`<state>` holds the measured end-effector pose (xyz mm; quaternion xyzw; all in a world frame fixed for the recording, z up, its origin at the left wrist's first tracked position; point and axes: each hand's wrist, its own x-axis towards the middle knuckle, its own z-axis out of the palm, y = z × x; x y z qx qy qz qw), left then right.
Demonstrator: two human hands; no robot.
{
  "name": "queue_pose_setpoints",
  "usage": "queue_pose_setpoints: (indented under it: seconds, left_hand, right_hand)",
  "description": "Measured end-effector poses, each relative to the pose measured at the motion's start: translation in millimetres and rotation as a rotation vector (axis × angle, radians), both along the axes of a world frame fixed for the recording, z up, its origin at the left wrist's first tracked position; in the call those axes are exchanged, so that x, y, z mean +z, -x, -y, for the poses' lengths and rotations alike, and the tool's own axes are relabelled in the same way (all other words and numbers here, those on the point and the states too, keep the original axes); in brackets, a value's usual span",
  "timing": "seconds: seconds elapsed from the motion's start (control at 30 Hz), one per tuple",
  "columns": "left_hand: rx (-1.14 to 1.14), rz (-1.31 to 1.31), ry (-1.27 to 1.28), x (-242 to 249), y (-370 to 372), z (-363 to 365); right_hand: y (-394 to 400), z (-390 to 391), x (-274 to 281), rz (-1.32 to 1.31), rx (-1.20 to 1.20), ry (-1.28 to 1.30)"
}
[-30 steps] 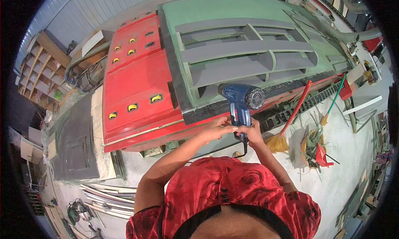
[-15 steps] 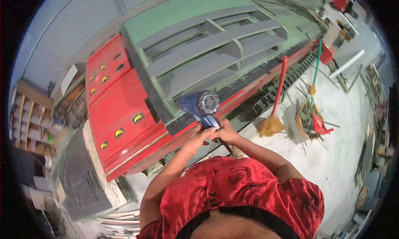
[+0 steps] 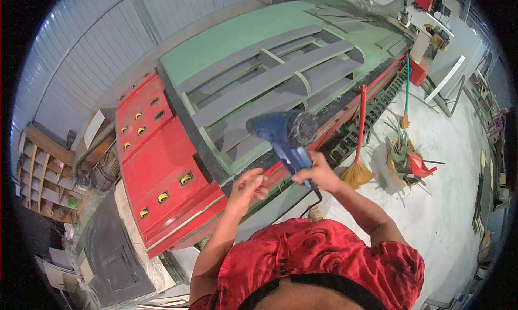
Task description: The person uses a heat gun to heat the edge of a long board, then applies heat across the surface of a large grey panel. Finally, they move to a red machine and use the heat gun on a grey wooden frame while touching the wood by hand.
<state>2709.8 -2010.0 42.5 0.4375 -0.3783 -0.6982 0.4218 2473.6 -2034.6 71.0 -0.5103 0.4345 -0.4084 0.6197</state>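
A blue heat gun [image 3: 280,132], slightly blurred, is held up over the near edge of the green table [image 3: 226,35]. My right hand [image 3: 319,172] is wrapped round its handle, and a black cord hangs below. My left hand [image 3: 248,190] is to the left of the handle, apart from it, with bent fingers spread and nothing visible in them. Beyond the heat gun, a grey slatted panel frame [image 3: 259,94] lies on the green surface.
A red machine section with yellow rollers [image 3: 162,164] is at the left. On the floor to the right are a red-handled broom [image 3: 362,126], a green-handled broom [image 3: 407,89] and a basket of scraps with a red dustpan [image 3: 420,164]. Shelves [image 3: 43,170] stand far left.
My left hand has let go of the heat gun and moved left. My right hand, holding it, has moved right, and the heat gun is turned and nearer.
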Motion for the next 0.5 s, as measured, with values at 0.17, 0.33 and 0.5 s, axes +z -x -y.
queue_pose_setpoints:
  seconds: [0.17, 0.33, 0.5]
  left_hand:
    - [0.171, -0.054, -0.012, -4, -28, -13]
    - [0.235, -0.03, 0.026, -7, -43, -25]
    - [0.305, -0.092, 0.013, -10, -37, -15]
  right_hand:
    - [15, 49, 48, 0.04, -0.158, 0.071]
    - [19, 96, 99, 0.068, -0.267, 0.107]
    - [20, 157, 118, 0.075, -0.282, 0.095]
